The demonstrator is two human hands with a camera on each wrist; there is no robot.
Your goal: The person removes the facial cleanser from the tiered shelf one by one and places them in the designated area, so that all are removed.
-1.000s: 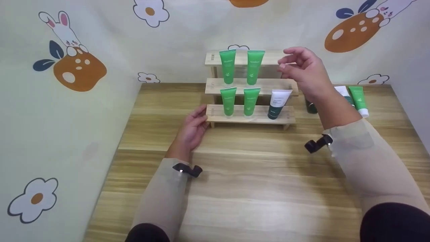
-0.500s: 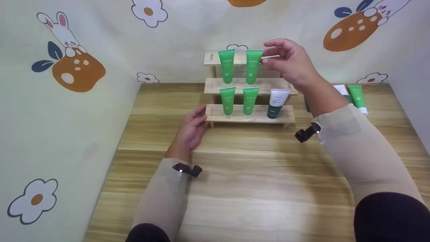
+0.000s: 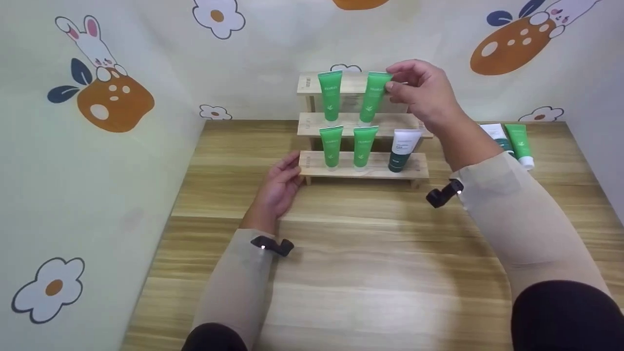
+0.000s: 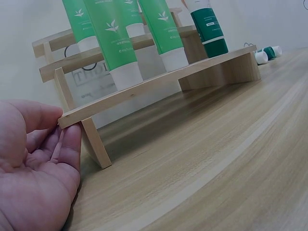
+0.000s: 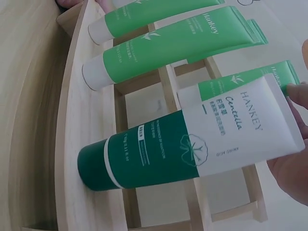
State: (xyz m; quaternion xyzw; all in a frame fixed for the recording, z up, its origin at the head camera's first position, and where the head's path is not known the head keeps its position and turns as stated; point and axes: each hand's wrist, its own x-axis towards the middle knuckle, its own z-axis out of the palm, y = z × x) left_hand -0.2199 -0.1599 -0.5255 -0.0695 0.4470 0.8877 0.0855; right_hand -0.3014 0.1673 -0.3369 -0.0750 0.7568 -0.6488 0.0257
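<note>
A three-tier wooden display rack (image 3: 363, 163) holds upright squeeze tubes, caps down. My right hand (image 3: 429, 95) pinches the upper right edge of a green squeeze tube (image 3: 374, 97) on the middle tier, which leans slightly right. Beside it stands another green tube (image 3: 330, 97). On the bottom tier are two green tubes (image 3: 331, 148) and a white-and-dark-green tube (image 3: 403, 151). My left hand (image 3: 280, 187) holds the left end of the bottom tier; the left wrist view shows the thumb (image 4: 45, 116) against the board's end and fingers under it. Only fingertips of the right hand show in its wrist view.
Right of the rack, another green tube (image 3: 519, 146) and a white-and-green tube (image 3: 496, 136) lie on the wood-grain table (image 3: 370, 273), partly behind my right forearm. A patterned wall covering (image 3: 273, 48) stands close behind the rack.
My right hand has moved left to the right-hand green tube on the middle tier and taken hold of its top, which now tilts right. The left hand has stayed at the rack.
</note>
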